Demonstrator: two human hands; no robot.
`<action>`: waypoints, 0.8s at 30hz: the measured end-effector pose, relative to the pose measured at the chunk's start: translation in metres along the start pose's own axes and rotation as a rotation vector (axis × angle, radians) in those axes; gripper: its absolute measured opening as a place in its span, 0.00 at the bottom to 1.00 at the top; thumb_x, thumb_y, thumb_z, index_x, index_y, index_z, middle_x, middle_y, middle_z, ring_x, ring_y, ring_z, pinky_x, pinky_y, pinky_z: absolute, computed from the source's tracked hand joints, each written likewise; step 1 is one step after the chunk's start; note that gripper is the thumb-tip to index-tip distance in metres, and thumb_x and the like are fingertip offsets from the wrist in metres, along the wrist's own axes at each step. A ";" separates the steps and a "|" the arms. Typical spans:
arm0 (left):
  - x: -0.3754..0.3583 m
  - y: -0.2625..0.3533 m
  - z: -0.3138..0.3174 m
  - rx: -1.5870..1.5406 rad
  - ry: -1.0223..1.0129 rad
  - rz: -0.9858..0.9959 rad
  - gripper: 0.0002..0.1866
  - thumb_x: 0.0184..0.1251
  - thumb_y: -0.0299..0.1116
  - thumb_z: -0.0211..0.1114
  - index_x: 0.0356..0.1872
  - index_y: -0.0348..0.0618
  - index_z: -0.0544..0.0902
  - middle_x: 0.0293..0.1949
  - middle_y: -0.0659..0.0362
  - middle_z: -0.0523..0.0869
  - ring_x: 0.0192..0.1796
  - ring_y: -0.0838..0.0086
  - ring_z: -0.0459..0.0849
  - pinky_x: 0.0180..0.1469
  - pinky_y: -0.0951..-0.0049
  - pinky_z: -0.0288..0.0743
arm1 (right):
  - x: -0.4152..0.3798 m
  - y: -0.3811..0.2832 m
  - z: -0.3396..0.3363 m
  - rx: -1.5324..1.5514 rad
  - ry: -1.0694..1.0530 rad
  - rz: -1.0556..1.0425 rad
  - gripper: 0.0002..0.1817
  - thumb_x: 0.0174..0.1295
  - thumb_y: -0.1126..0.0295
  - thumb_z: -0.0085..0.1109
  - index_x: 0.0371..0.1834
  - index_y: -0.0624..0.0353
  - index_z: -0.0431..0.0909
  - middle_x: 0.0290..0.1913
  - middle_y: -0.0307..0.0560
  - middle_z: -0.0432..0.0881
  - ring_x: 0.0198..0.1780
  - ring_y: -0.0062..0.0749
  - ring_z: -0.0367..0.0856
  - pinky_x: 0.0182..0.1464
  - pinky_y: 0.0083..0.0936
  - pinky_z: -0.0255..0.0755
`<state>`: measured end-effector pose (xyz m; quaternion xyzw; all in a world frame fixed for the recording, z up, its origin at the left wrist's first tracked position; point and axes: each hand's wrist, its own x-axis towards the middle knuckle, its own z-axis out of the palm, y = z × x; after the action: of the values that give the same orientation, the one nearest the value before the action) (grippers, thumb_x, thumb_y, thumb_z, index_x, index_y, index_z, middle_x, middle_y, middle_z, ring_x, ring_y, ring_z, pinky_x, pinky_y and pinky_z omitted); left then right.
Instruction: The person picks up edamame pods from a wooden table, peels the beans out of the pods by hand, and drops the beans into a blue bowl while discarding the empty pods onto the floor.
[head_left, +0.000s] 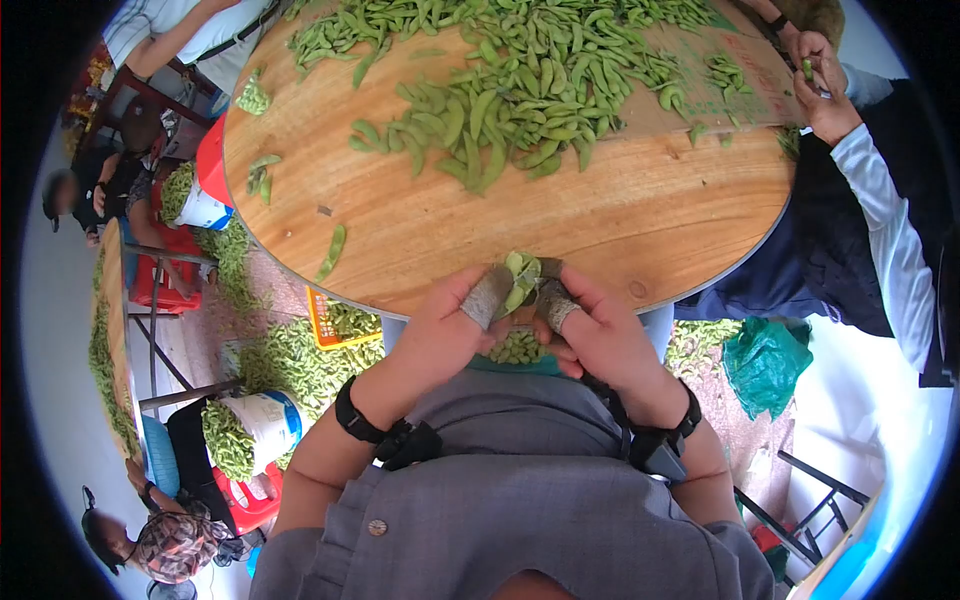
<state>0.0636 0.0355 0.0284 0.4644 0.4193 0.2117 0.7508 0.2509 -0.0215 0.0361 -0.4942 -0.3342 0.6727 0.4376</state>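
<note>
A green soybean pod (pixel 521 280) is pinched between my two hands just above the near edge of the round wooden table (pixel 440 240); it looks split open. My left hand (pixel 440 325) grips it from the left, its thumb wrapped in a greyish covering. From the right, my right hand (pixel 605 335) closes on the same pod with a similarly wrapped thumb. Below the hands, shelled beans (pixel 518 348) lie in a container at my lap, mostly hidden by my hands. One loose pod (pixel 332 252) rests on the table to the left.
A large heap of pods (pixel 560 90) covers the table's far side, partly on cardboard (pixel 745 75). At right, another person's hands (pixel 825 90) hold a pod. Pod-filled buckets (pixel 268 430), an orange crate (pixel 322 325) and a green bag (pixel 765 365) stand on the floor.
</note>
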 end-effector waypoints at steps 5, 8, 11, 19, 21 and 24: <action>-0.003 0.008 0.005 0.618 0.034 0.382 0.12 0.61 0.22 0.53 0.46 0.33 0.73 0.30 0.51 0.78 0.33 0.58 0.79 0.35 0.63 0.71 | 0.004 -0.003 -0.001 -0.669 0.274 -0.537 0.17 0.55 0.74 0.58 0.49 0.60 0.73 0.27 0.46 0.77 0.22 0.36 0.76 0.25 0.28 0.71; -0.007 0.010 0.005 0.862 -0.033 0.545 0.14 0.57 0.20 0.53 0.46 0.33 0.72 0.32 0.41 0.77 0.39 0.43 0.77 0.40 0.56 0.70 | 0.010 -0.007 0.000 -0.929 0.290 -0.697 0.20 0.48 0.74 0.62 0.46 0.62 0.73 0.30 0.53 0.78 0.31 0.50 0.78 0.34 0.35 0.74; -0.009 0.008 0.006 0.819 -0.054 0.524 0.14 0.55 0.19 0.53 0.45 0.33 0.72 0.32 0.39 0.77 0.40 0.39 0.75 0.42 0.55 0.69 | 0.015 -0.005 -0.004 -0.940 0.250 -0.627 0.18 0.46 0.74 0.63 0.42 0.63 0.74 0.31 0.55 0.78 0.35 0.53 0.79 0.36 0.37 0.74; -0.009 0.009 0.006 0.561 0.102 0.329 0.11 0.53 0.19 0.53 0.39 0.36 0.73 0.27 0.42 0.77 0.37 0.41 0.76 0.38 0.56 0.70 | 0.005 0.003 0.002 -0.900 0.210 -0.633 0.15 0.43 0.74 0.64 0.36 0.63 0.73 0.30 0.56 0.76 0.35 0.54 0.78 0.35 0.40 0.73; -0.010 0.013 0.004 0.827 0.052 0.402 0.12 0.50 0.17 0.52 0.39 0.34 0.73 0.30 0.40 0.77 0.38 0.40 0.76 0.39 0.56 0.70 | 0.008 0.004 -0.001 -0.893 0.195 -0.623 0.15 0.44 0.74 0.63 0.36 0.64 0.73 0.30 0.57 0.77 0.37 0.54 0.78 0.36 0.41 0.72; -0.016 0.020 0.004 0.836 -0.054 0.450 0.14 0.47 0.16 0.51 0.38 0.32 0.72 0.33 0.39 0.77 0.40 0.40 0.75 0.41 0.54 0.70 | 0.006 -0.004 -0.002 -0.784 0.085 -0.535 0.14 0.45 0.72 0.63 0.34 0.64 0.72 0.30 0.57 0.77 0.36 0.56 0.78 0.36 0.42 0.72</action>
<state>0.0591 0.0317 0.0542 0.8114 0.3377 0.1699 0.4457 0.2535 -0.0137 0.0369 -0.5459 -0.6601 0.3386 0.3892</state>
